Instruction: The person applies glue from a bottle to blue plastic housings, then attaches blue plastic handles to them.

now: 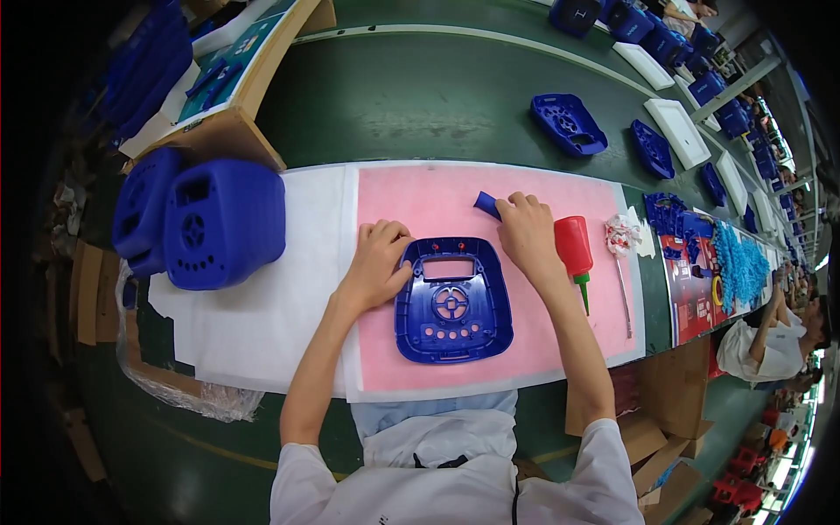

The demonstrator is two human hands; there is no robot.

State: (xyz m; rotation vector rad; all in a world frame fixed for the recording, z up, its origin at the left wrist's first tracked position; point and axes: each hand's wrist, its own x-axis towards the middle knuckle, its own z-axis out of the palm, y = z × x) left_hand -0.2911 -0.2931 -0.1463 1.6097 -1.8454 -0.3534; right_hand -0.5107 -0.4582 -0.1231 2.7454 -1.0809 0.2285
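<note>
A blue plastic housing panel [422, 325] lies inner side up before me, with a wide slot at its far end, a round grille and a row of small holes. My left hand [376, 262] is closed at its far left edge, thumb and curled fingers against the rim. Beyond the panel's far right corner, my right hand [528, 232] grips a short blue plastic piece [486, 205], whose left end sticks out past the fingers. Right of the panel lies a red bottle [573, 245] with a green nozzle pointing toward me.
Pink and white sheets [542, 341] cover the bench. Two blue speaker-like housings [229, 223] stand at left. A crumpled white-and-red wad [622, 234] and a thin rod [625, 297] lie at right. Further blue panels [569, 124] rest on the green surface beyond. A co-worker [774, 337] sits far right.
</note>
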